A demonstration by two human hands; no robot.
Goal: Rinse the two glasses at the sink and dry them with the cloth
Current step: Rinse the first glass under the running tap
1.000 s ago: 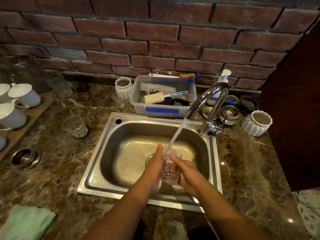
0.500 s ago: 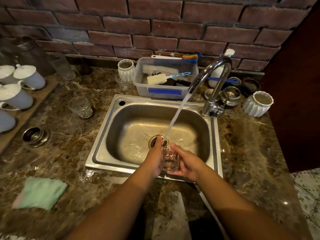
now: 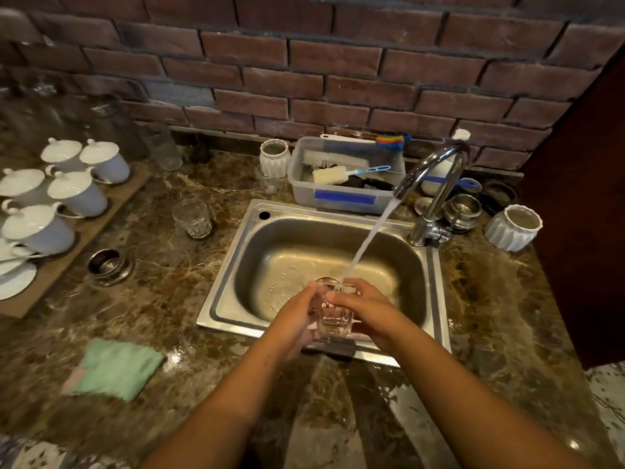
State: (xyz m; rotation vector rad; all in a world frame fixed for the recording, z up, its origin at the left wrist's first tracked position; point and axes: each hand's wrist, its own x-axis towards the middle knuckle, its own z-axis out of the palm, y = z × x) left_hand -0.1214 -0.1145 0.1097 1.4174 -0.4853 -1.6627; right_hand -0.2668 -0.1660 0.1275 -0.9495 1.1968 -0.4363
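A clear faceted glass point(image 3: 333, 311) is upright over the front of the steel sink point(image 3: 236, 265), under the water stream from the tap point(image 3: 436, 184). My left hand point(image 3: 297, 319) grips its left side and my right hand point(image 3: 365, 313) grips its right side, thumb across the front. A second clear glass point(image 3: 192, 218) stands on the counter left of the sink. A folded green cloth point(image 3: 116, 367) lies on the counter at the front left.
A grey tub of brushes point(image 3: 345, 198) sits behind the sink. White lidded cups point(image 3: 77, 194) fill a wooden tray on the left. A white ribbed pot point(image 3: 514, 226) and metal cups point(image 3: 461, 206) stand right of the tap. A brick wall backs the marble counter point(image 3: 490, 316).
The view has shifted so the counter and cloth sit higher in frame. Both hands still hold the glass under the stream, with my right thumb now across its front.
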